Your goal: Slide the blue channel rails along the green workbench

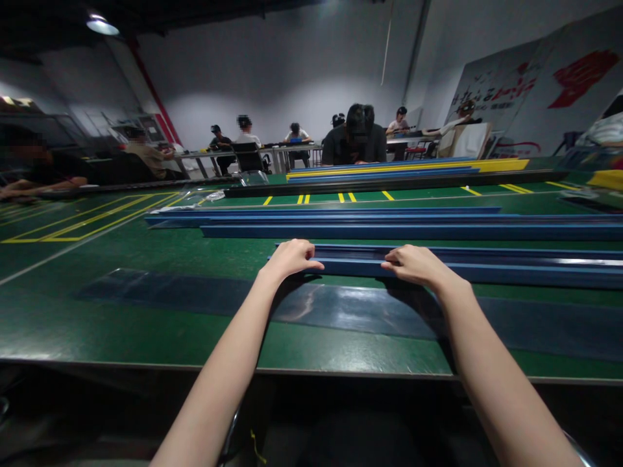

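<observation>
I see the left hand [292, 258] curled over the left end of the nearest blue rail [511, 267], fingers across its top and thumb along its near face. The right hand [413, 263] lies on the same rail, near the left hand, with its fingers together. I cannot tell whether it grips. The rail lies parallel to the near edge of the green table [121, 324] and runs toward the right edge. A clear film sheet [341, 305] lies between the rail and the near edge. More blue rails [389, 224] lie behind.
</observation>
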`<state>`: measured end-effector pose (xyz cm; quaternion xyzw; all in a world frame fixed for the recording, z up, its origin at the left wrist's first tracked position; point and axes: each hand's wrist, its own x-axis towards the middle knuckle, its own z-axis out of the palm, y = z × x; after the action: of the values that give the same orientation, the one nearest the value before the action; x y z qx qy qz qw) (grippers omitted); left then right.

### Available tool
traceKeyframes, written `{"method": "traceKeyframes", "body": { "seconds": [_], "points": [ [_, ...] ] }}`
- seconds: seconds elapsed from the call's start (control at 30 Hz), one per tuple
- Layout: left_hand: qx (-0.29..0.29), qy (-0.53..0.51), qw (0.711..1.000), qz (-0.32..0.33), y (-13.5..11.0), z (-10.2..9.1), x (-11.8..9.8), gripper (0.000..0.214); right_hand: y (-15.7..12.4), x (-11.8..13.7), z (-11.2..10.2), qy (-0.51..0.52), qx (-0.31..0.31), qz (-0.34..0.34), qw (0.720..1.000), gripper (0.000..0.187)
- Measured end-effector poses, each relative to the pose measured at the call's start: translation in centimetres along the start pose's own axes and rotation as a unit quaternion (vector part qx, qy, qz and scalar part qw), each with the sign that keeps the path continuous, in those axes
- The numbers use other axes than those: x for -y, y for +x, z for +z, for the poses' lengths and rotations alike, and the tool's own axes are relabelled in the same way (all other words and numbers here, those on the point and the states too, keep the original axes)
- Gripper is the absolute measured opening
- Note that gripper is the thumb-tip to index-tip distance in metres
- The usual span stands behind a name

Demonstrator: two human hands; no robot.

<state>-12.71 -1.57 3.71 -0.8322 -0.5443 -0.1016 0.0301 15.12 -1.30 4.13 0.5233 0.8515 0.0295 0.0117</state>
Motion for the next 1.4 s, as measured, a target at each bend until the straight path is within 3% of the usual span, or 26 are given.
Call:
{"method": "traceKeyframes", "body": {
  "seconds": [0.2, 0.47, 0.7, 0.97, 1.1, 1.4],
  "points": [
    [0.064, 0.021, 0.997, -0.033, 0.0, 0.7, 0.9, 0.04, 0.1, -0.2, 0.2, -0.011, -0.002, 0.008, 1.0, 0.04],
    [0.085, 0.005, 0.995, -0.05, -0.1, 0.6, 0.8, 0.049, 0.2, 0.0, 0.8, -0.011, -0.029, -0.01, 0.999, 0.042],
    [0.088, -0.008, 0.994, -0.058, -0.1, 0.6, 0.7, 0.052, 1.5, 2.7, 2.0, 0.032, -0.117, -0.063, 0.991, 0.047],
    [0.08, -0.029, 0.995, -0.055, 0.0, 0.7, 1.0, 0.055, 1.9, 3.5, 2.7, 0.011, -0.095, -0.082, 0.992, 0.038],
    [0.098, -0.057, 0.99, -0.086, -0.2, 0.1, 1.3, 0.061, 1.8, 3.3, 2.6, 0.01, -0.091, -0.079, 0.993, 0.038],
    [0.077, -0.085, 0.984, -0.134, -0.3, -0.5, 1.6, 0.057, 1.6, 3.5, 2.2, 0.011, -0.08, -0.076, 0.994, 0.037]
  ]
}}
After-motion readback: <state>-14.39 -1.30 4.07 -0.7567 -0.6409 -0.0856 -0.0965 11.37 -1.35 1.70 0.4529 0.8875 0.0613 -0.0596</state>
